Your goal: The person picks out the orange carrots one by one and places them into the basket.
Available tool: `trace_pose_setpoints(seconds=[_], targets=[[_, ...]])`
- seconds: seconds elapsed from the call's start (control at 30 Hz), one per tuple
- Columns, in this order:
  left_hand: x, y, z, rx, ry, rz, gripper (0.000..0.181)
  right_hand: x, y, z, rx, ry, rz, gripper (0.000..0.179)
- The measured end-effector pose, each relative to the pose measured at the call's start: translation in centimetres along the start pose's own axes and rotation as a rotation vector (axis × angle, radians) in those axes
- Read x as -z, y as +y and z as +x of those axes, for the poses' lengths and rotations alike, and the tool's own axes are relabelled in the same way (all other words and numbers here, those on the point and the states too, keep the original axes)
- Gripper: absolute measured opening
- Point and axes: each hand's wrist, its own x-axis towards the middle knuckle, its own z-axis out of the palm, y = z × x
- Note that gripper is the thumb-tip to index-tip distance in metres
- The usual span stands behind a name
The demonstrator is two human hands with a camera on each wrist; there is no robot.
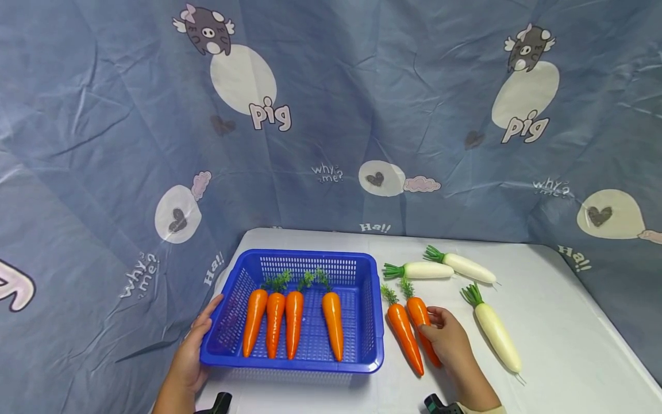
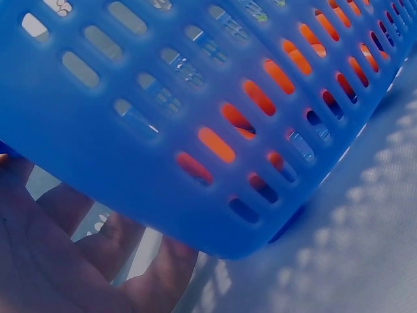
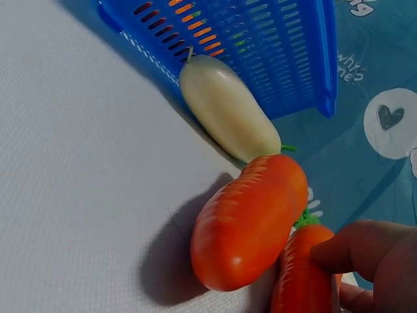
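At the left side of a blue plastic basket [image 1: 289,368], my left hand [image 1: 190,351] rests with its fingers extended along the outer wall. Part of that hand [image 2: 78,254] shows beside the basket wall [image 2: 117,176] in the left wrist view. My right hand [image 1: 449,339] pinches an orange carrot [image 1: 416,310] on the white table, thumb on top and fingers at its far side. Another carrot [image 1: 402,330] lies just left of it, nearer the basket. In the right wrist view, the thumb [image 3: 345,248] presses on the carrot [image 3: 303,274].
Several carrots with green tops, one of them a carrot [image 1: 332,322] set apart on the right, lie inside the basket. White radishes lie to the right: a radish [image 1: 428,270] and another radish [image 1: 470,268] behind, a third radish [image 1: 497,336] beyond my right hand. A blue printed curtain [image 1: 331,115] stands behind.
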Motion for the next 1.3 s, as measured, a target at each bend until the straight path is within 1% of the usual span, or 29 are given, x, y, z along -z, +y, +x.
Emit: trace_pose_setpoints(seconds=[0.3,0.53,0.73,0.87,1.1,1.3], targets=[[-0.14,0.08,-0.08,0.027,0.022,0.020,0.055,-0.14,0.23,0.06,0.001,0.022,0.033,0.055],[-0.08,-0.21,-0.01,-0.044,-0.004,0.011,0.057,-0.19,0.16,-0.03,0.006,0.042,0.067,0.054],[-0.01,-0.30,-0.05,-0.054,-0.007,-0.001,0.057,-0.11,0.16,-0.13,0.017,0.034,0.103,0.053],[0.14,-0.31,-0.05,-0.061,-0.022,-0.015,0.057,-0.06,0.11,-0.15,0.012,0.033,0.108,0.053],[0.24,-0.22,-0.02,-0.044,-0.021,-0.027,0.057,-0.04,0.08,-0.03,0.022,0.029,0.123,0.052],[0.21,-0.18,-0.10,-0.035,-0.023,-0.024,0.057,0.04,0.08,-0.11,-0.013,0.039,0.146,0.053]])
